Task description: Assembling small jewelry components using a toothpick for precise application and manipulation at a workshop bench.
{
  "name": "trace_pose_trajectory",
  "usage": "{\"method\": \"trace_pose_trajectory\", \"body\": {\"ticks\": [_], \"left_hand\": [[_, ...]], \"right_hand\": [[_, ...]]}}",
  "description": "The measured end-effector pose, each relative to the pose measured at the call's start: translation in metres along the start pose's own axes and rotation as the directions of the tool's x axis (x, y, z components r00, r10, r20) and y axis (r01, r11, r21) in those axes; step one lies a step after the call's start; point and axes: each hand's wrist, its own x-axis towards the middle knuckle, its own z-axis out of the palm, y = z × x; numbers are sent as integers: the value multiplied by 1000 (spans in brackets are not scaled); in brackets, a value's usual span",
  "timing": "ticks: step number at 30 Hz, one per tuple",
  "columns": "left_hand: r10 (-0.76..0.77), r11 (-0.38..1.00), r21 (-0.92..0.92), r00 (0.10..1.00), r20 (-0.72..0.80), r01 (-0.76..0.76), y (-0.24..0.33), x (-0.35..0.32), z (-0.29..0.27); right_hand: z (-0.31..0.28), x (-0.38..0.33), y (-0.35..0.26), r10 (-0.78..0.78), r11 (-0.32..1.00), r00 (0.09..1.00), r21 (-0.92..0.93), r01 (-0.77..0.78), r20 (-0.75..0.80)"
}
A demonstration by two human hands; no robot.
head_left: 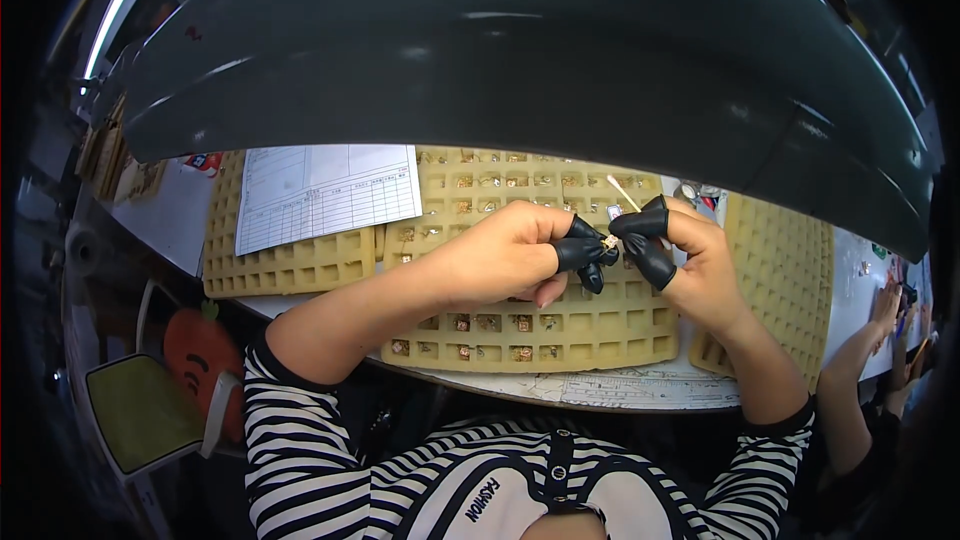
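My left hand (515, 252) wears black finger cots and pinches a small gold-coloured jewellery piece (611, 241) with a pale, sparkling top. Its exact shape is partly hidden by the fingertips. My right hand (690, 255), also in black finger cots, has a cotton swab (625, 194) in its grip, white tip pointing up and left. The right fingertips are close beside the jewellery piece; whether they touch it I cannot tell. Below both hands lies a yellowish compartment tray (600, 361), with small jewellery pieces in many of its pockets.
Another compartment tray (290, 280) lies left, partly under a printed form (330, 195); a third tray (775, 270) is at the right. A large dark hood (480, 60) overhangs the far side. Another person's hand (885, 310) is at far right. A green-seated chair (145, 410) stands lower left.
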Motion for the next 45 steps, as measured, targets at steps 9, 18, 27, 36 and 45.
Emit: {"method": "trace_pose_trajectory", "body": {"ticks": [9,18,27,36,45], "left_hand": [[-10,994,106,1000,-24,12,2,-1,0],[404,848,411,910,-95,-334,-15,6,5],[123,990,-41,974,-188,-133,-2,3,5],[197,974,-100,977,-85,-205,-1,0,6],[29,980,-199,999,24,-23,-4,3,-2]], "right_hand": [[2,0,-4,23,1000,999,5,-23,-25],[1,0,-6,48,999,999,-6,-48,-2],[-3,-2,-4,-16,1000,999,24,15,31],[3,0,-8,-11,995,996,-95,3,-85],[-3,-1,0,-398,835,917,-421,354,-18]]}}
